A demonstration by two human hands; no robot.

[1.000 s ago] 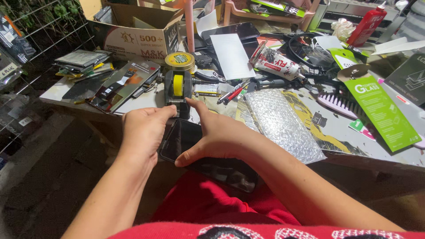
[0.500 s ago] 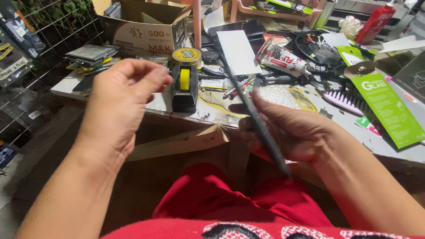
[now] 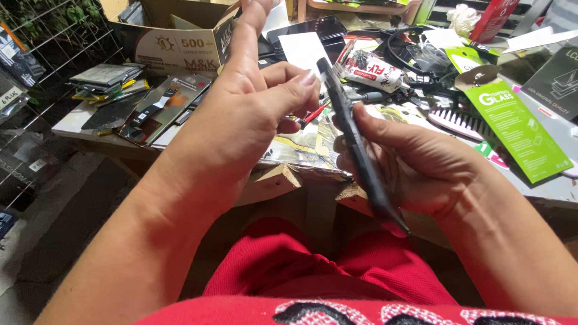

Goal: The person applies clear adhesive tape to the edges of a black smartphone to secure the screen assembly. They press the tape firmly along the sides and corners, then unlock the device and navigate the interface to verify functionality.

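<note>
Glossy dark phone (image 3: 355, 144), matt cardboard box (image 3: 180, 45), red cloth shorts (image 3: 283, 265)

Open room lies below the table's near edge (image 3: 283, 180), over the red-clothed lap (image 3: 313, 265), where both hands work. Beyond that edge the tabletop is crowded: a cardboard box (image 3: 180, 42) at the far left, a glue tube (image 3: 373, 69) mid-table, a green package (image 3: 518, 123) and pink comb (image 3: 457, 123) toward the right.
</note>
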